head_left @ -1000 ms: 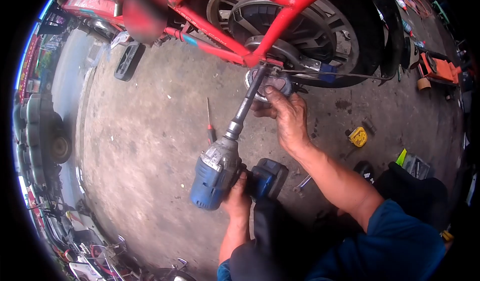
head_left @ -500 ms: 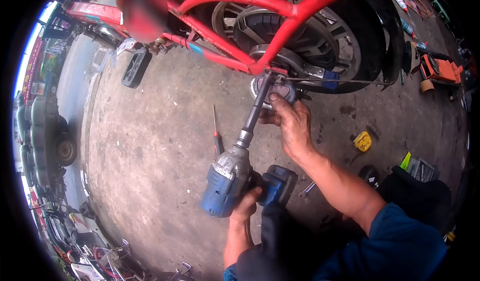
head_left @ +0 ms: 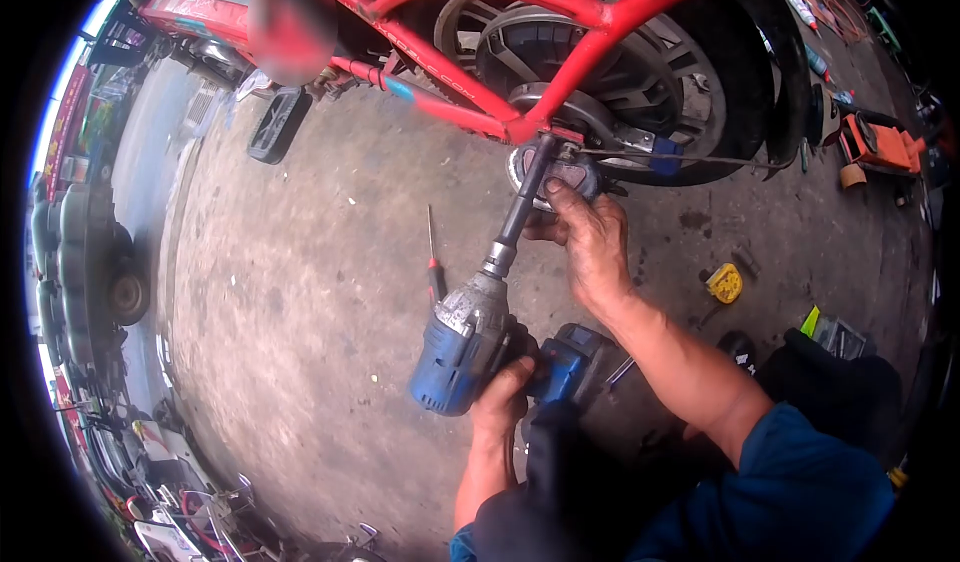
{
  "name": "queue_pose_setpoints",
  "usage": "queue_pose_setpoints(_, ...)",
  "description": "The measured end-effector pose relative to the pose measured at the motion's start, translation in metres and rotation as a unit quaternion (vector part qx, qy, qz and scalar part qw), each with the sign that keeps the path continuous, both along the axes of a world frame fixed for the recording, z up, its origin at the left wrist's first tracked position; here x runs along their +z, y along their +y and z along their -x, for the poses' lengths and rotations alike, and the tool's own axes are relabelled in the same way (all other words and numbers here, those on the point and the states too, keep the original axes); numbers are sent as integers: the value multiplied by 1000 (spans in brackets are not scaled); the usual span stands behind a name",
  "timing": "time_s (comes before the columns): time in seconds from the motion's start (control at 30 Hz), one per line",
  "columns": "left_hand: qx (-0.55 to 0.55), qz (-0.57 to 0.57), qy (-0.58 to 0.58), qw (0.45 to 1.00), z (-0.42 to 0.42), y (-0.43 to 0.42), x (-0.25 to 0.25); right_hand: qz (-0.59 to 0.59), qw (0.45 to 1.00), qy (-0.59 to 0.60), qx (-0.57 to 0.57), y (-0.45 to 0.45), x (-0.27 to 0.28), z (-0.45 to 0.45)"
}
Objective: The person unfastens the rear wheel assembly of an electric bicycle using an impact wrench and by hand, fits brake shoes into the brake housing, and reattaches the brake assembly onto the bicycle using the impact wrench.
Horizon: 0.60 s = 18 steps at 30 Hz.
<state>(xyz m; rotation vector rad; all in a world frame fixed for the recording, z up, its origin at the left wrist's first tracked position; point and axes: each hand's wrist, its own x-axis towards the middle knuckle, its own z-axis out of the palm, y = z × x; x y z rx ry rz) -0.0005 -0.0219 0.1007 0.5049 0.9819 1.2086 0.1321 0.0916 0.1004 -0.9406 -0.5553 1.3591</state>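
Observation:
My left hand (head_left: 503,390) is wrapped round the grip of a blue and grey impact wrench (head_left: 455,352). The wrench's long dark socket extension (head_left: 525,202) reaches up to a bracket at the lower joint of the red frame (head_left: 566,92). With thumb on top and fingers beneath, my right hand (head_left: 592,237) holds a round metal part (head_left: 575,174) just beside the extension's far end. The extension covers some of that part. Behind the frame stands a spoked wheel (head_left: 690,112) with a black tyre.
On the floor lie a red-handled screwdriver (head_left: 435,272), a yellow tool (head_left: 725,283), a black pedal-like piece (head_left: 279,125) and an orange tool (head_left: 880,145). A tray of small items (head_left: 838,337) is at the right. Parked vehicles line the left.
The view has shifted, so the frame, wheel and floor items sit a little differently. Both hands keep their holds, and the wrench appears slightly further right than a second ago.

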Motion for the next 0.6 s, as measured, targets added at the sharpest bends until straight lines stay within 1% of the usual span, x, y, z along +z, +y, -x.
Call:
queue_pose_setpoints(0.13, -17, 3, -73, 997, 2, -8, -9, 7, 1000, 14, 3, -5, -6, 3)
queue_pose_setpoints(0.23, -32, -11, -83, 996, 6, -15, -19, 88, 989, 96, 73, -28, 3, 7)
queue_pose_setpoints(0.33, -42, 14, -81, 996, 4, -23, -23, 47, 983, 128, 125, -36, 14, 13)
queue_pose_setpoints(0.4, -36, 35, -80, 996, -2, -24, -20, 37, 987, 95, 124, -36, 15, 12)
queue_pose_setpoints(0.47, -34, 25, -92, 995, -7, -23, -20, 32, 988, 72, 131, -35, 13, 8)
queue_pose_setpoints(0.6, -44, 22, -120, 991, -6, -25, -34, 52, 987, 59, 137, -34, 14, 6)
